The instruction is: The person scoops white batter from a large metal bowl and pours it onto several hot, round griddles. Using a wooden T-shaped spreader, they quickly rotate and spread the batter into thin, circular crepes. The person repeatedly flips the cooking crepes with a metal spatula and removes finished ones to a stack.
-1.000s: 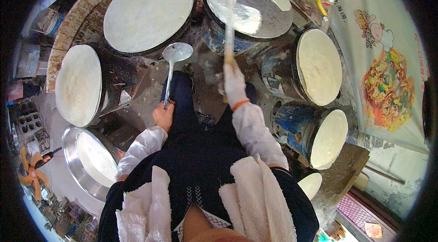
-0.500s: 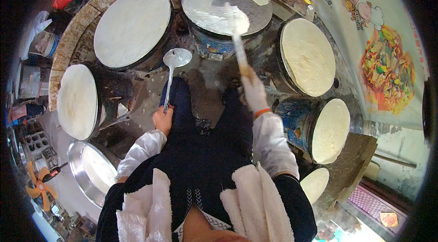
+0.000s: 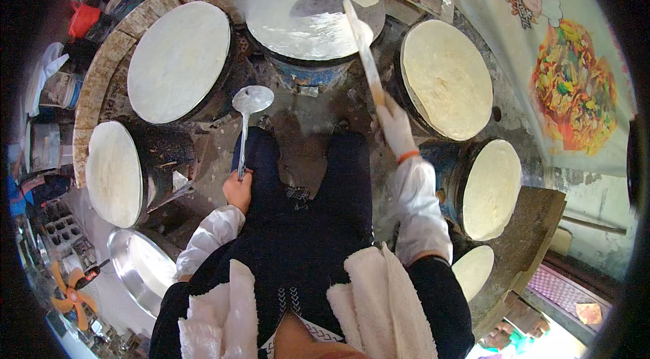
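My right hand [image 3: 395, 127] has a closed grip on the spreader [image 3: 362, 49] over the griddle [image 3: 315, 10]; left hand [image 3: 237, 191] grips the ladle [image 3: 248, 112].

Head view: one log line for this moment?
left hand: holds ladle | right hand: spreader on middle griddle, batter partly spread

We see a grimy, dark concrete floor [image 3: 305, 149] ringed by a curved brick ledge [image 3: 101, 68]. To our right hangs a pale wall banner [image 3: 575, 88] with colourful food pictures; daylight falls from above, and cluttered shelves [image 3: 47, 156] stand at left.
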A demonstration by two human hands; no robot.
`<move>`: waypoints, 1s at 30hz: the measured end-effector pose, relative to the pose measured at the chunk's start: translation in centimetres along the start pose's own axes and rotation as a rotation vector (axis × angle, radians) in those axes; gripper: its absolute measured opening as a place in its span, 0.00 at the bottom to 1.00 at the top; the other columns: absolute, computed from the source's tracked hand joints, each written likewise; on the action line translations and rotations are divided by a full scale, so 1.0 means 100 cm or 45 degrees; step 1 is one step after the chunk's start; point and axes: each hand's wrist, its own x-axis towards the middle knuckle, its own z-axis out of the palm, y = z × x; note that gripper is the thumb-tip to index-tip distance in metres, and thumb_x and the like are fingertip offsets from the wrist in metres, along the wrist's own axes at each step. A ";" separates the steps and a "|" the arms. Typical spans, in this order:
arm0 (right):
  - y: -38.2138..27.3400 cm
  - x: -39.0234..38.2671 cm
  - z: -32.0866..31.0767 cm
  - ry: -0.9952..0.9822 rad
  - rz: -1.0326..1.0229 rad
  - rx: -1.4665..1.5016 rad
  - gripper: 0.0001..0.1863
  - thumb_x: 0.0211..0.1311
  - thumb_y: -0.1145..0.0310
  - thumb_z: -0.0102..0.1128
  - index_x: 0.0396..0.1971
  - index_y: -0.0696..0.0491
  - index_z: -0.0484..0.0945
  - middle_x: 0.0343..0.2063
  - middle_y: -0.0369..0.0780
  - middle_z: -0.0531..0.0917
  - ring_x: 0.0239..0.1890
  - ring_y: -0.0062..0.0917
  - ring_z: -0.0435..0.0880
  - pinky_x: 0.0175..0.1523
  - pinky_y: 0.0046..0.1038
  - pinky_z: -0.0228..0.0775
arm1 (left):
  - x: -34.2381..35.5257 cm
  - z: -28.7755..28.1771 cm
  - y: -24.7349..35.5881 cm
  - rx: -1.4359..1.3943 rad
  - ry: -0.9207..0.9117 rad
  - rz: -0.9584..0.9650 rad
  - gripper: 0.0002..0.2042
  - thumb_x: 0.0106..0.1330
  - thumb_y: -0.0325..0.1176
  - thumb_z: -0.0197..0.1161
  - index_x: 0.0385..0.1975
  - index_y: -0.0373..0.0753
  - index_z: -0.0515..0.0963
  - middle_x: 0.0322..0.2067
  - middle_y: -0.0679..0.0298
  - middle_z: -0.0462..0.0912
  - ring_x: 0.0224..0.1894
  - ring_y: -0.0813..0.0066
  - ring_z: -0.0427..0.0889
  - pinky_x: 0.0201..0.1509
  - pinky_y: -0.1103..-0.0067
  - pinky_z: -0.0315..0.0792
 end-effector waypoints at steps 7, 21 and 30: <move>-0.075 0.098 0.013 0.385 -0.181 -0.859 0.26 0.72 0.57 0.48 0.68 0.41 0.64 0.36 0.55 0.84 0.41 0.52 0.84 0.46 0.52 0.74 | 0.006 0.002 0.000 0.054 0.022 0.071 0.08 0.61 0.37 0.62 0.32 0.42 0.85 0.24 0.56 0.83 0.28 0.60 0.83 0.37 0.68 0.75; -0.078 0.167 0.014 0.478 -0.183 -0.546 0.22 0.68 0.60 0.50 0.61 0.46 0.72 0.41 0.57 0.83 0.45 0.54 0.82 0.50 0.51 0.73 | 0.008 -0.004 0.011 0.089 0.053 0.110 0.08 0.61 0.38 0.64 0.30 0.41 0.85 0.23 0.58 0.82 0.26 0.63 0.82 0.32 0.69 0.73; -0.132 0.093 0.066 0.202 0.062 -0.744 0.26 0.68 0.54 0.50 0.66 0.37 0.69 0.45 0.53 0.83 0.48 0.51 0.82 0.54 0.48 0.73 | 0.009 -0.009 0.010 0.029 0.006 0.060 0.09 0.61 0.37 0.63 0.30 0.39 0.84 0.22 0.57 0.80 0.25 0.66 0.81 0.33 0.70 0.73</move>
